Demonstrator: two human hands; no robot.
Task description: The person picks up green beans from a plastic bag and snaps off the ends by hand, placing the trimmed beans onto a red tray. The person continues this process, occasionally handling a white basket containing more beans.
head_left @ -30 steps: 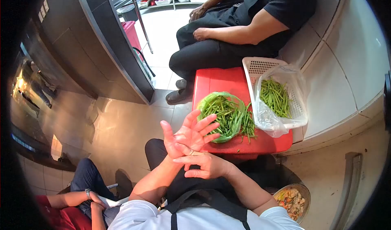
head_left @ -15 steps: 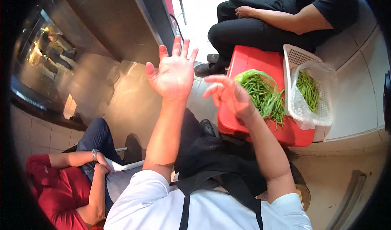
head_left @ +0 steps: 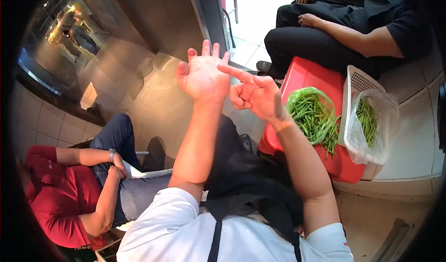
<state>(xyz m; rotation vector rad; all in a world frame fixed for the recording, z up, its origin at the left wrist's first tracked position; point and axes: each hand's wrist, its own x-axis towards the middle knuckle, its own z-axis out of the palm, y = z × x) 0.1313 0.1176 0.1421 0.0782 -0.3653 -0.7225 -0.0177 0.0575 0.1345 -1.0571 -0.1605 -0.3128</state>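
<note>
Meanwhile left hand (head_left: 201, 78) raised, fingers spread, empty | right hand (head_left: 256, 96) index pointing, others curled, empty | slender glossy green beans (head_left: 315, 118) heaped in thin plastic on red plastic stool (head_left: 310, 74)

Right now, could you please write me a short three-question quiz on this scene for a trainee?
1. True or false: the left hand is raised with its fingers spread and holds nothing.
2. Where does the loose pile of green beans lie?
A. on an opened green bag on the red stool
B. on the floor
C. in a metal bowl
3. Fill in: the clear plastic bag of beans sits in a white ______.

Key: 1 true. 2 A. 3 basket. The right hand also holds nothing; its index finger points towards the left hand.
</note>
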